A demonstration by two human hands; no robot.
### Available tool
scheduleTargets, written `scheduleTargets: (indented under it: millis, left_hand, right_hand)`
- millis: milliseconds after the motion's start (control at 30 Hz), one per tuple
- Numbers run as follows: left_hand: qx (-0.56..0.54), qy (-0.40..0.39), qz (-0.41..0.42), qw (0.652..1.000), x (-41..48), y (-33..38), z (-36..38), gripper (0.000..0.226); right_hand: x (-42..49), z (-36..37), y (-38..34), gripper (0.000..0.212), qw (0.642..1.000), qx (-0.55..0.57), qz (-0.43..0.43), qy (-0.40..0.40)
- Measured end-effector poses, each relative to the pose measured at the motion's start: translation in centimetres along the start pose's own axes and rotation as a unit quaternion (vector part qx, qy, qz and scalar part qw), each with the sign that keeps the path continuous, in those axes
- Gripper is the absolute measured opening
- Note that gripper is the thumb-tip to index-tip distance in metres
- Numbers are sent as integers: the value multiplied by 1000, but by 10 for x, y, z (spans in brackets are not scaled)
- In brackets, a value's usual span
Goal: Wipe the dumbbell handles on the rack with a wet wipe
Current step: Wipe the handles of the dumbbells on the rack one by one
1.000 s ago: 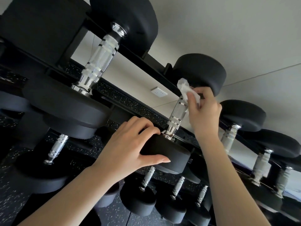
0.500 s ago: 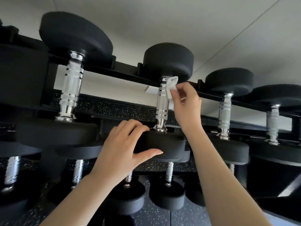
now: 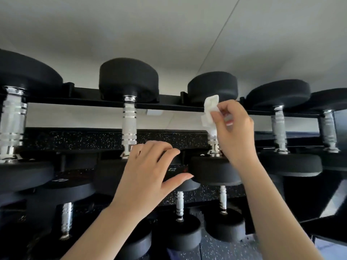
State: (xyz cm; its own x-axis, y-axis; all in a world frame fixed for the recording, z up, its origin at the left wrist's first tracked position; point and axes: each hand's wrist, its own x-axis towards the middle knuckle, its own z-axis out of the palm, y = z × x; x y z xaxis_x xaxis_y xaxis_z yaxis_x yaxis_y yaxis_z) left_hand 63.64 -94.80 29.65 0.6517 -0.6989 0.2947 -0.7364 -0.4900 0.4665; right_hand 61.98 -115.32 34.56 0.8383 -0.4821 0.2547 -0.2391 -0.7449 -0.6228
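Right hand [image 3: 232,132] raised, forearm up from lower right, fingers and thumb pinching a white wet wipe [image 3: 210,113] against the upper part of a chrome dumbbell handle [image 3: 214,145] on the rack [image 3: 84,99] top tier. Left hand [image 3: 148,171] grips the neighbouring 22.5 dumbbell head [image 3: 173,170], fingers curled over, thumb under.

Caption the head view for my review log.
The right hand holds a wet wipe against a top-row dumbbell handle; the left hand grips the neighbouring dumbbell's near head.
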Motion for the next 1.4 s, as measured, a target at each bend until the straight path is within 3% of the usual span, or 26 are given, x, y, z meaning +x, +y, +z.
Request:
scheduleTargets:
  millis: [200, 467, 700, 833, 1067, 1400]
  left_hand:
    - [19, -50, -32, 998, 29, 60, 53, 60]
    - [59, -68, -114, 989, 25, 98, 85, 70]
    - [62, -44, -132, 988, 18, 105, 91, 70]
    - [69, -15, -106, 992, 19, 103, 90, 67]
    - [42, 1, -117, 992, 16, 100, 91, 67]
    - [7, 29, -139, 990, 10, 101, 88, 68]
  right_hand:
    - [16, -35, 70, 2, 999, -31, -34, -22]
    - [46, 0, 103, 7, 994, -35, -101, -11]
    - [47, 24, 93, 4, 993, 113, 5, 35]
    - [50, 22, 88, 10, 984, 169, 55, -2]
    - [39, 4, 89, 8, 986, 94, 43, -128]
    - [-3, -21, 93, 8, 952, 82, 84, -283]
